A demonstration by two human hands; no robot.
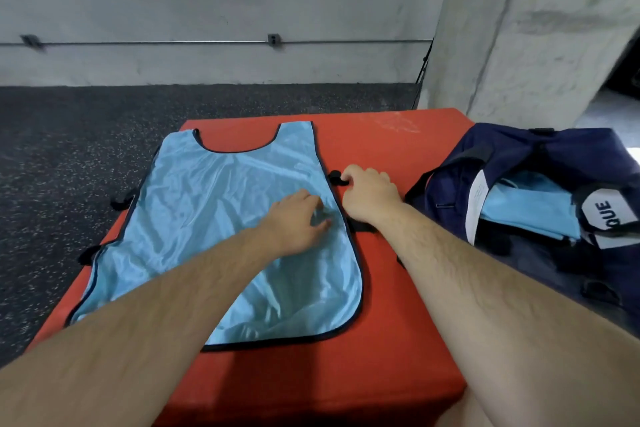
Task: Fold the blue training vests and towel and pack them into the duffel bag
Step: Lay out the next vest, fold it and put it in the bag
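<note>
A light blue training vest [207,218] with dark trim lies spread flat on a red padded block [398,288], neck opening away from me. My left hand [298,218] rests on the vest near its right edge, fingertips pressing the fabric. My right hand [369,192] sits just beyond that edge, fingers curled round a black side strap [335,177]. A navy duffel bag [540,191] lies open on the right, with folded light blue fabric [530,208] inside it.
Dark speckled floor lies to the left and beyond the block. A concrete wall with a conduit runs across the back, and a concrete pillar [526,28] stands behind the bag. More black straps [121,201] stick out at the vest's left side.
</note>
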